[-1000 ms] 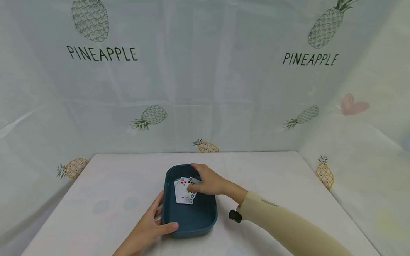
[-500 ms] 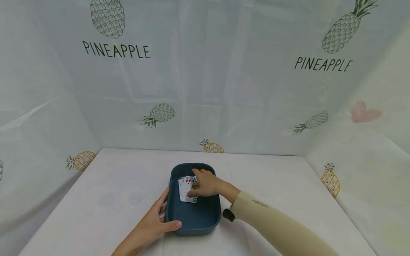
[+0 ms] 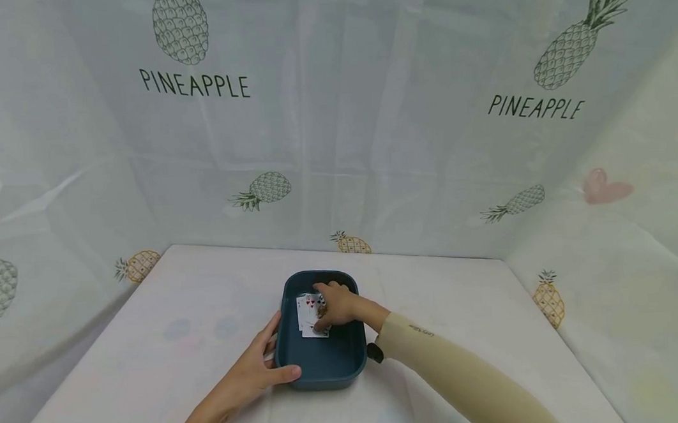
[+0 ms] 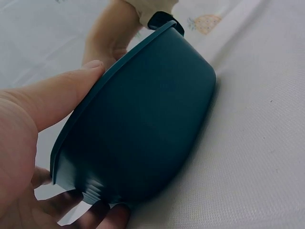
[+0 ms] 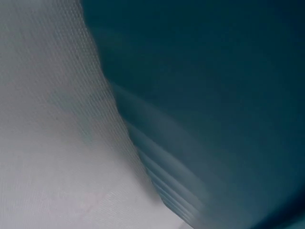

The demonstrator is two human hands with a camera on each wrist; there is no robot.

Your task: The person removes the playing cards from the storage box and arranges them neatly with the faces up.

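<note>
A dark blue plastic tub (image 3: 321, 366) stands on the white tabletop in the head view. Several white playing cards (image 3: 306, 312) lie face up and overlapping inside, a red ten among them. My left hand (image 3: 251, 372) grips the near left side of the tub. In the left wrist view its thumb (image 4: 66, 90) lies along the rim, with the fingers against the outer wall. My right hand (image 3: 339, 304) reaches over the right rim and holds at the cards, thumb at their near end and fingers at the far end. The right wrist view shows just the tub's outer wall (image 5: 200, 95) and cloth.
A white cloth covers the table (image 3: 449, 333). Hanging sheets (image 3: 379, 107) printed with pineapples enclose it at the back and both sides. The right forearm, in a beige sleeve (image 3: 450, 365), crosses the front right of the table.
The right hand has come slightly nearer over the cards, and they have shifted a little under it. The left hand keeps its hold on the tub. The head view has turned slightly.
</note>
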